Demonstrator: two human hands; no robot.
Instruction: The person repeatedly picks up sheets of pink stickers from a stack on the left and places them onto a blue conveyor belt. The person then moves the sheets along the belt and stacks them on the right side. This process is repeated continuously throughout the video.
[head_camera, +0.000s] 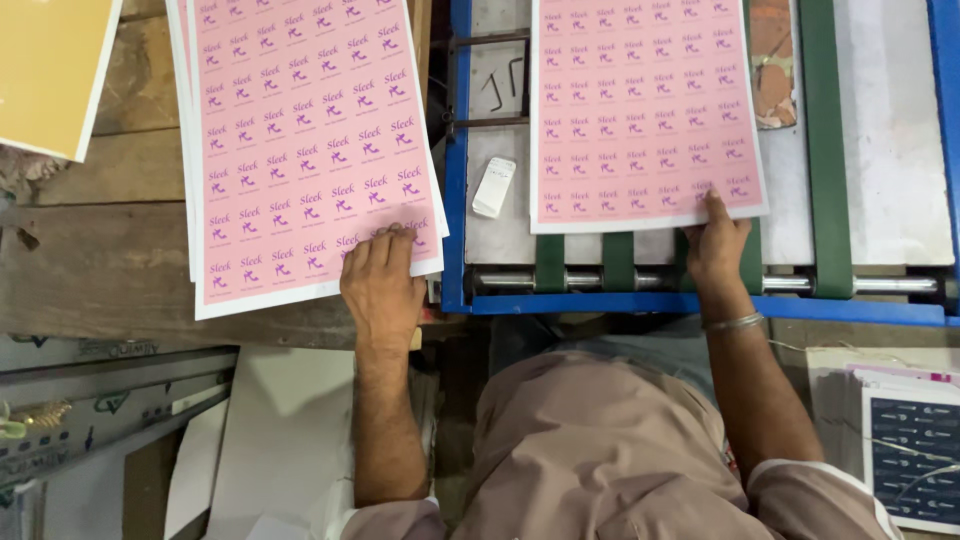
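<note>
**Feeding pink label sheets, 2 hands flat**

Pressing down w/ fingers together, the left hand (382, 280) lies flat on the near corner of a pink sheet stack (305, 140) on the wooden counter (110, 250). Right hand (716, 245) rests on the near edge of 1 pink sheet (640, 110) on the blue-framed machine (700, 303), forefinger stretched out onto it, pinching nothing. Sheets look thin, light, floppy, prob. easy to crease; best taken at an edge or corner. Small white block (494, 186) sits left of the right hand.
</note>
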